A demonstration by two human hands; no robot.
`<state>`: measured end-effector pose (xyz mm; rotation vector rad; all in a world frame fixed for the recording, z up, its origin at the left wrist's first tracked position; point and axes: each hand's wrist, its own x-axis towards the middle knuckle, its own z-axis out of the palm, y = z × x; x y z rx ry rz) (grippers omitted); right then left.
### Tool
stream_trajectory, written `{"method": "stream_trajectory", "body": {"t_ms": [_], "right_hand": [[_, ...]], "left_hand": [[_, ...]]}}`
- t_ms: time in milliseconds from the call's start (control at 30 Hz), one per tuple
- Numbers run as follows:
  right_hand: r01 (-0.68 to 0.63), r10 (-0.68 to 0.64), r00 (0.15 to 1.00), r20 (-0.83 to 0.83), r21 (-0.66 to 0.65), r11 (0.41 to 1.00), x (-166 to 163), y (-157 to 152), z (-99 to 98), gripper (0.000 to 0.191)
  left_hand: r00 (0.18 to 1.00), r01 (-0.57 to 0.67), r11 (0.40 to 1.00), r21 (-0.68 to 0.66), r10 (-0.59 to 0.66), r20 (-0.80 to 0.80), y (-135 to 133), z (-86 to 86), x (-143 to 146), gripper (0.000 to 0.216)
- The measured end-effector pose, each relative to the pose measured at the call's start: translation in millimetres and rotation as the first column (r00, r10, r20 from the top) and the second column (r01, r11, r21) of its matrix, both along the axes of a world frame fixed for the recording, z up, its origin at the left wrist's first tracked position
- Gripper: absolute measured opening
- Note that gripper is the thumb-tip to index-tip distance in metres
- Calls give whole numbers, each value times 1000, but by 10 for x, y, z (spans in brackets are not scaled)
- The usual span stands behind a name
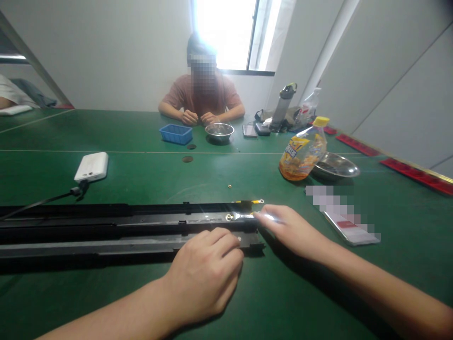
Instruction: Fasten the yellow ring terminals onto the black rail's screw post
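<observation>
Two long black rails lie side by side on the green table. On the near black rail (141, 248) rests my left hand (208, 269), its fingers curled over the edge close to the right end; the fingertips are partly hidden. A small ring terminal (239, 239) shows beside them. My right hand (283, 226) is closed around a shiny metal wrench (242, 216) lying along the far black rail (152, 218). The wrench's head is at a brass-coloured nut (229, 217). Just behind that rail's end, a yellow-sleeved ring terminal (256, 202) sticks out.
A loose brass nut (230, 186) lies behind the rails. Around them are a white power bank (92, 166) with a cable, a drink bottle (300, 153), a steel bowl (339, 166) and a phone (348, 222). Across the table (141, 179) sits a person (201, 97) by a blue basket (176, 135).
</observation>
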<state>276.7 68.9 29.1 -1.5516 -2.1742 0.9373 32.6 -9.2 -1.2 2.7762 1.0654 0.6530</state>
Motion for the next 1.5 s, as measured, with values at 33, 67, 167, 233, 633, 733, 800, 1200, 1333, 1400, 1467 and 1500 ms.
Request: {"method": "stream_trajectory", "body": {"t_ms": [33, 67, 167, 233, 633, 733, 800, 1200, 1333, 1400, 1467, 1500], "right_hand": [[-11, 11, 1000, -3, -2, 1000, -7, 14, 8, 44], [-25, 25, 1000, -11, -1, 1000, -11, 29, 14, 44], [-64, 64, 997, -34, 7, 998, -7, 91, 29, 44], [-89, 89, 996, -17, 21, 996, 2, 146, 46, 44], [-312, 228, 931, 284, 301, 901, -44, 440, 284, 30], [-299, 197, 936, 291, 365, 881, -13, 396, 299, 29], [-223, 149, 959, 240, 324, 919, 18, 339, 288, 35], [90, -90, 994, -57, 7, 996, 34, -83, -6, 49], [97, -97, 994, -52, -2, 995, -10, -53, -35, 50], [83, -83, 996, -39, -2, 997, -29, -25, -30, 50], [60, -60, 998, -17, -8, 998, -46, 1, -19, 50], [49, -49, 999, -5, -12, 999, -53, 13, -13, 49]], "left_hand": [[1000, 1, 1000, -2, -1, 1, -1, -1, -1, 14], [1000, 2, 1000, -6, -2, 0, -3, -1, -3, 15], [1000, 0, 1000, -19, 0, -4, -6, -3, -8, 15], [1000, 2, 1000, -19, -2, -3, -4, -3, -7, 15], [1000, 0, 1000, -20, 0, -5, -5, 4, -4, 16], [1000, 0, 1000, -17, 0, -8, -1, 8, -6, 15], [1000, 0, 1000, -13, 0, -7, 0, 12, -6, 15], [1000, 1, 1000, -3, -1, 6, 2, -9, -6, 15], [1000, 1, 1000, -3, -1, 1, 2, -4, 0, 15], [1000, 1, 1000, -3, -1, -2, 0, -1, -2, 15], [1000, 3, 1000, -6, -3, -6, -2, 3, -5, 15], [1000, 3, 1000, -8, -3, -7, -2, 4, -7, 15]]}}
